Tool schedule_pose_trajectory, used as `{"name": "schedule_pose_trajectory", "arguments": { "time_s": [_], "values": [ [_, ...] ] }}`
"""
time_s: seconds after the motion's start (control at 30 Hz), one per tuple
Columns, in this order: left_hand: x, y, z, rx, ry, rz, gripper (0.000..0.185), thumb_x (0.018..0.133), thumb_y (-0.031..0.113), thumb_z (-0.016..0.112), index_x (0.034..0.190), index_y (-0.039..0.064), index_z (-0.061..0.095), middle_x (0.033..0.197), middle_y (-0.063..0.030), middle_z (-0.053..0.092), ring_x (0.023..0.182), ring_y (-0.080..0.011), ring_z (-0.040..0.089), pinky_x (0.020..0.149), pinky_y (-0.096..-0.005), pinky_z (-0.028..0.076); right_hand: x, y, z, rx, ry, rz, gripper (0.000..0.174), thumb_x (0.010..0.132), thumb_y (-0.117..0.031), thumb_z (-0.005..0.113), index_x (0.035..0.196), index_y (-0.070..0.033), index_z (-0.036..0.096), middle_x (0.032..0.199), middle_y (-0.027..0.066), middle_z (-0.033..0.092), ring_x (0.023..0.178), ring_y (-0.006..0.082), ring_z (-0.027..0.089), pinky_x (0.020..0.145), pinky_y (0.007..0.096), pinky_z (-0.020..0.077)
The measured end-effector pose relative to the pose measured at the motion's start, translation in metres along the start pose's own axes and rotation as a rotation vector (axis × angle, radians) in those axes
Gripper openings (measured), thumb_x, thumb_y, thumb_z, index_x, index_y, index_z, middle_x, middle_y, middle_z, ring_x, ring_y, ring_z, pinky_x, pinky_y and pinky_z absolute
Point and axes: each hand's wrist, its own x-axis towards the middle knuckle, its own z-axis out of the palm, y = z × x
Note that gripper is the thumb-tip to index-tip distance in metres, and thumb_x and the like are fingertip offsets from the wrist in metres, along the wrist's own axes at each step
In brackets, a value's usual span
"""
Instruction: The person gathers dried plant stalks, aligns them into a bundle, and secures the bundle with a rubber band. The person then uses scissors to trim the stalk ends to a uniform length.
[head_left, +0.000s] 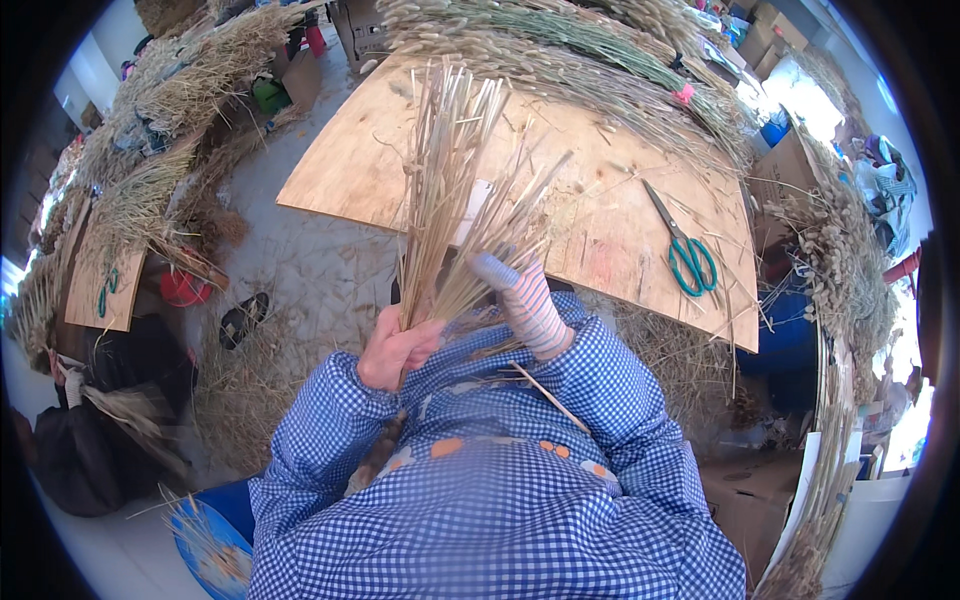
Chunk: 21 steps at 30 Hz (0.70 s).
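Bare-skinned, my left hand (401, 346) grips a bundle of dried grass stems (442, 165) near its lower end. The stems stand up and fan out in two sheaves over the near edge of the plywood board, their tops pointing away from me. My right hand (531, 304), in a striped fabric glove, is at the right-hand sheaf with thumb and fingers against the stems. Whether it closes around any of them is hidden. One loose stalk (551, 397) lies across my checked apron below the right hand.
Teal-handled scissors (694, 266) lie on the right of the plywood board (337, 165). Bunny-tail-like grass heads (480, 45) and green stems (600, 52) cover its far edge. A blue container (210, 540) with cut stems stands lower left. Another person's gloved hand (73, 386) holds grass at far left.
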Motion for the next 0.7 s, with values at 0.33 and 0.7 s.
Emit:
{"name": "schedule_pose_trajectory", "arguments": {
  "time_s": [0.33,0.7],
  "values": [
    [-0.006,0.0,-0.002,-0.048,-0.065,-0.024,0.019,0.091,0.014,0.057,0.076,0.008,0.047,0.056,0.0068,0.036,0.044,-0.0021,0.026,0.039,-0.0199,0.017,0.018,-0.022,-0.033,0.13,0.142,-0.051,0.019,0.086,-0.018,0.061,0.089,0.0,0.059,0.083,0.0116,0.064,0.076,0.0209,0.062,0.069,0.033,0.0536],
    [-0.022,-0.005,-0.022,-0.104,-0.044,-0.05,0.01,0.091,0.013,0.057,0.089,0.006,0.05,0.055,0.0064,0.035,0.044,-0.0025,0.026,0.039,-0.0202,0.017,0.046,-0.081,-0.12,-0.056,0.411,-0.204,0.016,0.089,-0.019,0.054,0.089,-0.003,0.059,0.087,0.0107,0.066,0.073,0.0168,0.06,0.069,0.0288,0.0507]
  ]
}}
